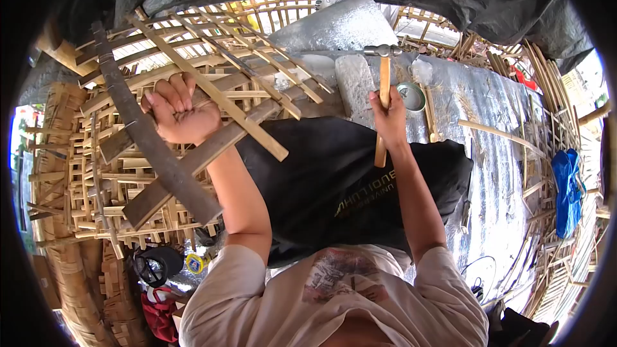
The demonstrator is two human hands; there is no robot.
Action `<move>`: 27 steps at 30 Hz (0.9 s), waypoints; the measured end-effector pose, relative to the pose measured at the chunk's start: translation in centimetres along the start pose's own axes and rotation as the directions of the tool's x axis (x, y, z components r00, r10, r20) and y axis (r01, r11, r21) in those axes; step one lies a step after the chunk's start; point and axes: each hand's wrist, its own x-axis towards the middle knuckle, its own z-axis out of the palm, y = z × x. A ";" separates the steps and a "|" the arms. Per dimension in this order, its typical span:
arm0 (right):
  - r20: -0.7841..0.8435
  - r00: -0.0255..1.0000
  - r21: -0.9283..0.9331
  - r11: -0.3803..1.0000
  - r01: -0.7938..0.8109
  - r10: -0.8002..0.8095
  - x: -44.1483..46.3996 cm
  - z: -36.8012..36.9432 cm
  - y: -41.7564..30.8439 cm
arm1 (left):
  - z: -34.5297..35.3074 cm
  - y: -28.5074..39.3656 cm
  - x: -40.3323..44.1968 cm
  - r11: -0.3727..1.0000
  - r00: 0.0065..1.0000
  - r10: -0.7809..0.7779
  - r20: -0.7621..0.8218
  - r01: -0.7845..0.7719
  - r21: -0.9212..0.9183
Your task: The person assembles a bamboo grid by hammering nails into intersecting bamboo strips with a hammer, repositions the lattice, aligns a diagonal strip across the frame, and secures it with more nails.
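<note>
At 2 o'clock from the middle of the view, the right hand [389, 119] is closed around the wooden-handled hammer [384, 80]. Its grip is narrow and firm-looking, partway along the handle, with the metal head up at 12 o'clock and the handle's butt showing below at 6. Holding it mid-handle probably trades reach for balance and keeps the head easily steered.

The slatted bamboo lattice [238, 115] fills the area around 10 and 11 o'clock, its strips crossing at slants. The left hand [183, 112] is there, palm turned up to the camera and fingers curled in. Whether its grip pinches something small or holds nothing, I cannot tell. The fingertips come just beside a long dark slat [146, 135]; contact is unclear. A crossing slat [151, 202] passes in front of the forearm, so the arm seems threaded behind it, perhaps so the frame can lean there and be steadied.

Black cloth [308, 160] with gold lettering covers the lap, perhaps to shield clothing from rough bamboo. Beyond it, at 1 o'clock, lies a grey block [355, 83], possibly a hard backing. A round tin [411, 97] sits at 2 o'clock, just beside the right hand, presumably for easy reach; its contents are too unclear to name.
</note>
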 end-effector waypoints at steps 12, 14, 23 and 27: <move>0.254 0.900 0.110 0.914 -0.391 0.355 9.2 -0.4 2.4 | 1.8 -1.4 -2.5 0.918 0.936 -0.317 0.151 0.343 -0.197; 0.247 0.878 0.155 0.878 -0.453 0.410 9.7 0.5 4.7 | 2.2 -2.9 -2.9 0.896 0.924 -0.357 0.136 0.380 -0.231; 0.222 0.836 -0.017 0.859 -0.512 0.503 12.3 -2.5 11.9 | 2.6 -11.6 -4.8 0.838 0.867 -0.497 0.028 0.489 -0.242; 0.215 0.863 -0.058 0.888 -0.457 0.458 14.1 -3.9 15.6 | 1.7 -16.2 -6.3 0.806 0.839 -0.545 -0.007 0.521 -0.281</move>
